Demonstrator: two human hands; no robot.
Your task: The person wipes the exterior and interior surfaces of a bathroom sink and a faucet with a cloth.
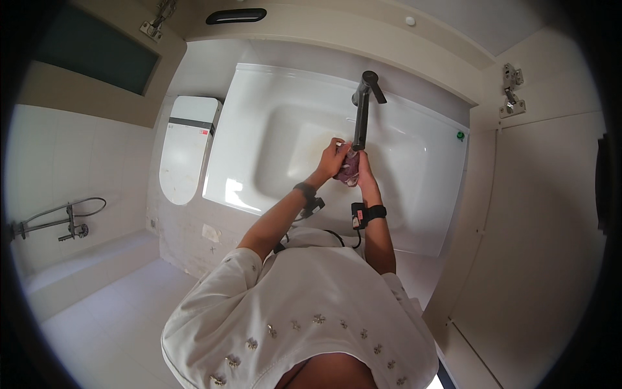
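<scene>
Under the spout of the dark faucet [363,120], a wet-looking purple cloth [348,171] is bunched up, with whitish patches on it that may be suds or water. My left hand [331,159] grips its left side, fingers curled toward the spout. On the opposite side my right hand [365,171] is closed against the cloth, its fingers partly hidden. Both hands are over the white sink [275,152], near the right side of its basin. I cannot make out whether water is running.
A white toilet [184,149] with its lid down stands left of the sink. A small green object [460,135] sits at the sink's right edge. Cabinet doors with metal hinges [512,94] flank both sides. A hand shower [79,230] hangs at far left.
</scene>
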